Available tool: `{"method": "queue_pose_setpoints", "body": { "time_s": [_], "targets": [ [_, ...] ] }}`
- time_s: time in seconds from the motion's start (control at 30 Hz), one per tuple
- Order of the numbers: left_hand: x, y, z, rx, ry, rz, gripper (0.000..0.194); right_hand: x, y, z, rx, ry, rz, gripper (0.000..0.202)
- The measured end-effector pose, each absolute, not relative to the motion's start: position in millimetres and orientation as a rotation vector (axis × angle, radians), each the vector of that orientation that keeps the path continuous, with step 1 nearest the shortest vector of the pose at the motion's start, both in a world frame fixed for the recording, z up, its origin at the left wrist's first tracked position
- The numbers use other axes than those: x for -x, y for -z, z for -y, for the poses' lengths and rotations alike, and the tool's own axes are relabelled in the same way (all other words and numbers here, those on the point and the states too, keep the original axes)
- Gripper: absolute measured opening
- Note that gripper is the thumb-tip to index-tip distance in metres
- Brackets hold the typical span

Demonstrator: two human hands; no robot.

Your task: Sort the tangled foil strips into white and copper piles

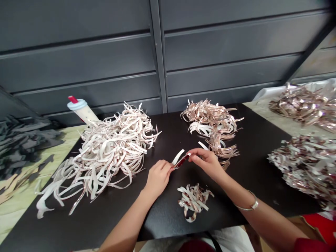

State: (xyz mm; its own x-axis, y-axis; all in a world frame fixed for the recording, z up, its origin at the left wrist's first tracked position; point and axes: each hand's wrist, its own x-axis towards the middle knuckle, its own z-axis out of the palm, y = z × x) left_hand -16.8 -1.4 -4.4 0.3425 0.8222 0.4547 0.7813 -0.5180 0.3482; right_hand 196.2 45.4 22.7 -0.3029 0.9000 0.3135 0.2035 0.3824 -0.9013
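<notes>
At the near edge, a dark red sleeve shows at the right, and a silver-coloured bangle circles the right wrist. The black, flat tabletop spreads beyond. On its near middle part lies a small loose heap of curled white and shiny copper-coloured strips, just below the hands.

A little farther, the left hand is closed, palm down, its fingertips pinching the lower left end of a narrow, glossy strip with dark red and white faces. The right hand is partly curled, thumb and fingertips drawn together at the strip's upper right end. The strip is held between the two hands, above the middle of the tabletop; whether it is one folded piece or two, I cannot tell.

Left of the hands sprawls a large tangled pile of long white strips with thin copper edges. At the far left are dark grey, flat scraps on a pale green surface. On the right, off the tabletop's edge, sits a big mound of short white and copper strips.

Farther back, right of centre, lies a bundle of shiny copper fringe. A pale cup with a light blue lid and red straw stands behind the large pile, before a dark grey panelled wall.
</notes>
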Motion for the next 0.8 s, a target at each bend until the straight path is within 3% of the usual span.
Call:
{"method": "queue_pose_setpoints", "body": {
  "time_s": [0.1, 0.17, 0.2, 0.3, 0.5, 0.7, 0.8],
  "targets": [
    [18, 5, 1, -2.509, -0.895, -1.537, 0.021, -189, -25, -43, 0.896, -1.241, 1.574, 0.019],
    [16, 6, -2, -2.311, -0.965, -1.573, 0.013, -186, -22, -41, 0.876, -1.201, 1.523, 0.016],
    [15, 7, -3, -2.138, -1.025, -1.589, 0.014, -185, -20, -41, 0.879, -1.12, 1.533, 0.013],
    [10, 9, -6, -1.456, -1.166, -1.5, 0.04, -186, -11, -37, 0.832, -0.724, 1.716, 0.007],
    [0, 4, 1, -0.75, -0.85, -0.914, 0.042, -181, -1, -26, 0.523, -0.19, 2.014, 0.02],
    [-4, -1, 2, -0.733, -1.068, -0.967, 0.03, -179, 3, -22, 0.71, -0.512, 2.004, 0.01],
    [-7, -1, 3, -0.867, -1.142, -1.059, 0.031, -180, 6, -20, 0.917, -0.713, 1.969, 0.019]
  ]
}}
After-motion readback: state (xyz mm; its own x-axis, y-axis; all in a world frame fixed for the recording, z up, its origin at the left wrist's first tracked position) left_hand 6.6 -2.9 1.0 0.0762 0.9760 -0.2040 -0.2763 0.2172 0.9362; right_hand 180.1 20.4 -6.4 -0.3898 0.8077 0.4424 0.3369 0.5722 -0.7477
